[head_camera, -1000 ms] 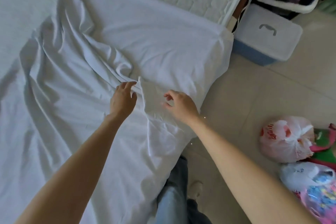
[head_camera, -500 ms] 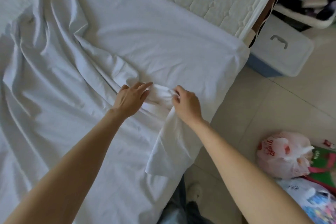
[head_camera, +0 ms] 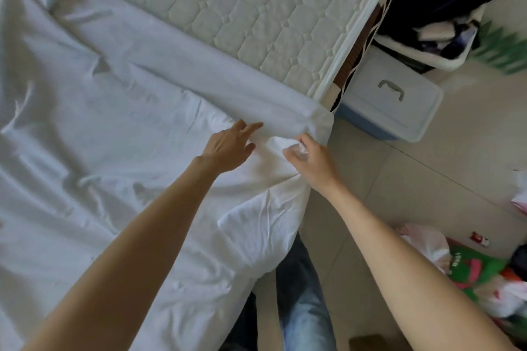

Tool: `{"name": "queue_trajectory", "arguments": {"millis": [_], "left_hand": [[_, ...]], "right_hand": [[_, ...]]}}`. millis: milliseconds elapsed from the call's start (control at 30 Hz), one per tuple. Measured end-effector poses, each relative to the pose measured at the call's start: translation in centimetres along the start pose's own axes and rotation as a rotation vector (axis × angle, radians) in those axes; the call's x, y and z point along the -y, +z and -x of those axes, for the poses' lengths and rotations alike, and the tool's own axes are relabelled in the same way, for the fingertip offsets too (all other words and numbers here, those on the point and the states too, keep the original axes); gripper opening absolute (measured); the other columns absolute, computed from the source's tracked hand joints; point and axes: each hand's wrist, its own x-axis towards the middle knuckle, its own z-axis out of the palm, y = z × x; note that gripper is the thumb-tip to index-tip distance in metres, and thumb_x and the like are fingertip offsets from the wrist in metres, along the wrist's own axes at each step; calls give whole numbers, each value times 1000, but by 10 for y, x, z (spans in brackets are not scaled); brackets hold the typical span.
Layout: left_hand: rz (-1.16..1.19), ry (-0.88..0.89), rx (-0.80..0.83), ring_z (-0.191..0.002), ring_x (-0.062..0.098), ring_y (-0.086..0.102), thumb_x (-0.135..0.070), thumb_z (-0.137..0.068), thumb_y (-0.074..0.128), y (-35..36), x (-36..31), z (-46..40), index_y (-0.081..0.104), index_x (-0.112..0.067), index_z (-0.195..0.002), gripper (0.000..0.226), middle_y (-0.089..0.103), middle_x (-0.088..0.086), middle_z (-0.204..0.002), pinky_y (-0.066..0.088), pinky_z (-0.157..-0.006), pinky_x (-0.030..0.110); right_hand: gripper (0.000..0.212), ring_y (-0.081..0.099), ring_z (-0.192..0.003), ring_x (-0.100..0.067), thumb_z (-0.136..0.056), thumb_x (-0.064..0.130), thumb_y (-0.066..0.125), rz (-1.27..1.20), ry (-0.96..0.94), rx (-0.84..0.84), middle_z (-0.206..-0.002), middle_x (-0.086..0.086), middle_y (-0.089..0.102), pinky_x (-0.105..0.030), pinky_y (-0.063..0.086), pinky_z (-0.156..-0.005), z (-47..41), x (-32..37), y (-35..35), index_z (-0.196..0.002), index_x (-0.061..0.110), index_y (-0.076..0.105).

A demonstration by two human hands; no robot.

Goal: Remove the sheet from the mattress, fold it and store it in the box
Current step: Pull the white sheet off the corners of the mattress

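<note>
A white sheet [head_camera: 108,128] lies rumpled over the near part of the quilted mattress [head_camera: 256,0], whose far part is bare. My right hand [head_camera: 312,158] grips a bunched fold of the sheet at the mattress's right edge. My left hand [head_camera: 229,145] rests on the sheet just to the left, fingers straight and spread. A white and blue lidded box [head_camera: 390,97] with a grey handle stands on the floor beside the mattress, lid closed.
Beige tiled floor [head_camera: 413,179] runs along the right. Plastic bags [head_camera: 427,245] and colourful items lie at the lower right. A basket of dark clothes [head_camera: 439,8] stands behind the box. My jeans leg [head_camera: 302,293] is at the mattress edge.
My right hand has carried the gripped sheet fold away and to the right, toward the mattress corner. My left hand moved along with it, flat on the sheet. The view has shifted.
</note>
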Motion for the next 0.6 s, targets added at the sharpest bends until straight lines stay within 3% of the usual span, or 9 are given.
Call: {"name": "queue_trajectory", "arguments": {"millis": [100,167,233,300,367,433,500,600], "left_hand": [[-19,-9,104,-96,27,61,-33,-90,51,-3,-16,-30,48,-26,-129,39,39,-2,-137,45,-76,35],[-34,-38,114,-93,33,60,-35,-89,50,-9,-22,-45,52,-20,-115,30,50,-1,-129,41,-73,34],[-24,-40,-34,-81,38,60,-30,-91,50,-20,-28,-60,50,-14,-102,21,64,9,-99,36,-65,34],[-20,28,-223,-61,38,58,-26,-90,52,-30,-35,-76,48,-10,-94,17,64,10,-71,34,-55,31],[-50,107,-350,-45,33,54,-28,-86,55,-32,-40,-94,45,-12,-90,19,60,6,-58,33,-46,27],[-43,69,-348,-49,34,57,-30,-87,58,-25,-44,-114,47,-10,-90,23,64,8,-66,37,-45,30],[-2,-55,-282,-65,37,60,-31,-90,56,-12,-46,-133,52,-8,-94,24,65,10,-86,42,-53,36],[-4,-134,-233,-85,32,59,-31,-91,53,2,-44,-157,58,-12,-98,20,62,6,-98,43,-64,37]], "right_hand": [[15,42,-56,-9,-88,23,61,40,-77,12,-62,10,45,-22,32,-53,-18,-18,-22,-84,11,52],[13,47,-58,-12,-88,21,61,40,-111,-11,-64,5,52,-25,35,-54,-28,-30,-36,-86,9,56],[10,53,-60,-13,-89,18,61,37,-113,-27,-70,5,59,-27,39,-56,-41,-43,-51,-87,9,58],[6,59,-65,-16,-88,13,61,22,-89,-69,-77,3,64,-25,43,-59,-56,-53,-62,-90,8,60],[4,62,-72,-21,-88,10,60,36,-35,-120,-82,-2,68,-30,48,-62,-74,-64,-68,-91,9,62],[7,63,-76,-23,-87,9,57,70,43,-159,-84,-2,69,-36,50,-65,-93,-80,-71,-90,12,62],[11,63,-79,-24,-87,8,55,80,122,-172,-85,-2,70,-37,51,-68,-107,-97,-69,-91,14,64],[18,63,-91,-26,-87,13,56,102,217,-45,-98,-3,70,-31,46,-75,-118,-116,-58,-103,15,63]]}}
